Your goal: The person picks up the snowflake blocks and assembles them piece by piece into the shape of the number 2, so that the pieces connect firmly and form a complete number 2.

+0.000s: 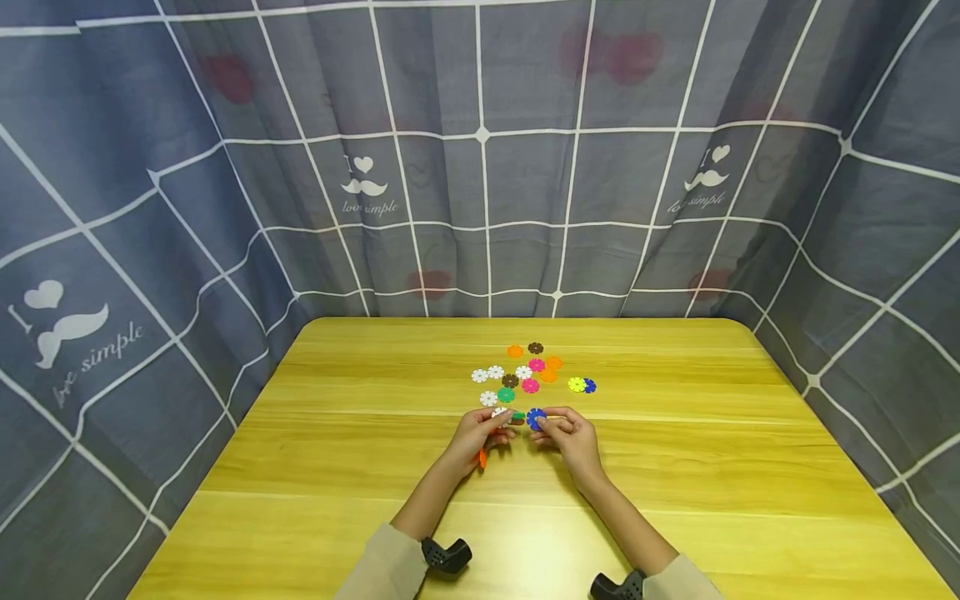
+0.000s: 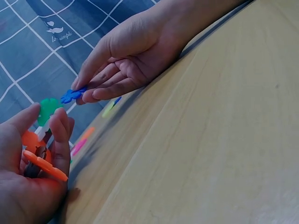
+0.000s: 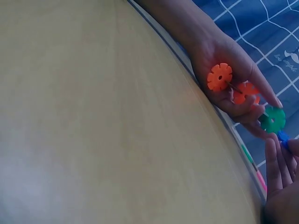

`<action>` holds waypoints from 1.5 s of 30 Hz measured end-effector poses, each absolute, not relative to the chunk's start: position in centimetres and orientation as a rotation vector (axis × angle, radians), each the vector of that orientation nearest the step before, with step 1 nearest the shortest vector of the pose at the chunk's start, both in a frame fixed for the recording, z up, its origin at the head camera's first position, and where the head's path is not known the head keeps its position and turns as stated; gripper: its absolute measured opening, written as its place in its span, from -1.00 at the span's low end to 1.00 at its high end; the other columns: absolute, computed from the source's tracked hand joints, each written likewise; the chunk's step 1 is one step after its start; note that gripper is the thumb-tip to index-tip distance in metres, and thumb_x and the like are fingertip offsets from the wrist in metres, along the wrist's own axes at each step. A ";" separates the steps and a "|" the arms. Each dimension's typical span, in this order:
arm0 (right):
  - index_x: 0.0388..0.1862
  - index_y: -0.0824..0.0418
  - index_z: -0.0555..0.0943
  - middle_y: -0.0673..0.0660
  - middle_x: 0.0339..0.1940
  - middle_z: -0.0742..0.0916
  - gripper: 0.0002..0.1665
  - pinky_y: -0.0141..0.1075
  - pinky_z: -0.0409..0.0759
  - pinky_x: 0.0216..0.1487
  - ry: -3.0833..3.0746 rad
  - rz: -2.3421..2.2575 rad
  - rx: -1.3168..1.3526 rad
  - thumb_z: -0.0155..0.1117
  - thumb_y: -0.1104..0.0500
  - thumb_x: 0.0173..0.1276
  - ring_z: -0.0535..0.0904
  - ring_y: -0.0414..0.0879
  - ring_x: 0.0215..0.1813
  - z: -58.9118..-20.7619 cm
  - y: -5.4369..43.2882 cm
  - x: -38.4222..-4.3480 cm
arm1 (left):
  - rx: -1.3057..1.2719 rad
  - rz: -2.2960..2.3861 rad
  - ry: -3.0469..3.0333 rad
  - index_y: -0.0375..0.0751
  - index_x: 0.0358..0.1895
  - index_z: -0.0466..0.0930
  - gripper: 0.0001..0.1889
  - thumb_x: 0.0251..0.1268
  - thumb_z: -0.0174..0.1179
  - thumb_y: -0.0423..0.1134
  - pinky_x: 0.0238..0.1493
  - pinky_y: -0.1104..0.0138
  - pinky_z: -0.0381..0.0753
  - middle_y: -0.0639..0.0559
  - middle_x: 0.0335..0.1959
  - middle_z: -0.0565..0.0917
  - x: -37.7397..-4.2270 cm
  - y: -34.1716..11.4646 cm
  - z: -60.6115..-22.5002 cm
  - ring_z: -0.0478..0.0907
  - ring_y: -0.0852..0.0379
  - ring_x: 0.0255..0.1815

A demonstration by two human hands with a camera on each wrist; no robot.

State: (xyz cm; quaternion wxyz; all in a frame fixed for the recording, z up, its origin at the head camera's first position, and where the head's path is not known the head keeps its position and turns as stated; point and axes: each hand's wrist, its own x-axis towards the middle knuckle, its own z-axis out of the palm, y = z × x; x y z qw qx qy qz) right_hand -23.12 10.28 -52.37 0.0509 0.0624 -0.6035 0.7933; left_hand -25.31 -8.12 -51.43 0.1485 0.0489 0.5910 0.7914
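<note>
My left hand (image 1: 472,435) holds a joined cluster of notched plastic discs. Within it are a green disc (image 3: 273,120) near the fingertips, an orange disc (image 3: 218,77) jutting out by the palm, and another orange disc (image 3: 244,93) between them. Dark brown and white pieces (image 1: 500,414) also show in the cluster, partly hidden by fingers. Between thumb and fingers, my right hand (image 1: 576,442) pinches a blue notched disc (image 1: 535,417). The blue disc is close beside the green one; whether they touch I cannot tell.
Loose flower-like discs lie on the wooden table (image 1: 337,467) beyond the hands: several white (image 1: 479,376), orange (image 1: 514,352), brown (image 1: 536,347), pink (image 1: 530,386) and a green one (image 1: 506,395). Rightward, a yellow disc (image 1: 576,384) overlaps a blue one (image 1: 591,386). Checked curtains (image 1: 450,183) surround the table.
</note>
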 end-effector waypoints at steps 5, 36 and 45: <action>-0.11 0.53 0.46 0.44 -0.41 0.67 -0.66 -0.08 0.64 -0.35 -1.879 2.397 0.209 0.26 0.30 0.25 0.67 0.03 -0.47 -52.5 10.3 -23.1 | 0.175 2.243 1.732 -0.52 -0.17 0.55 -0.64 0.20 0.24 -0.19 -0.49 0.49 0.57 -0.15 -0.43 0.69 -25.2 -8.0 -51.5 0.60 0.22 -0.52; -0.24 0.64 0.41 0.41 -0.49 0.66 -0.71 -0.12 0.64 -0.43 -1.810 2.397 0.393 0.24 0.40 0.22 0.66 0.00 -0.51 -53.1 9.9 -22.8 | 0.390 2.195 1.782 -0.62 -0.12 0.52 -0.68 0.23 0.19 -0.33 -0.09 0.23 0.58 -0.14 -0.32 0.69 -25.1 -8.3 -51.9 0.65 0.12 -0.28; -0.25 0.63 0.41 0.32 -0.50 0.69 -0.74 -0.12 0.64 -0.43 -1.792 2.394 0.370 0.23 0.42 0.21 0.66 0.00 -0.52 -53.2 9.6 -22.8 | 0.373 2.203 1.781 -0.59 -0.12 0.53 -0.68 0.21 0.21 -0.32 -0.09 0.24 0.58 -0.12 -0.34 0.69 -25.1 -8.2 -51.7 0.65 0.12 -0.28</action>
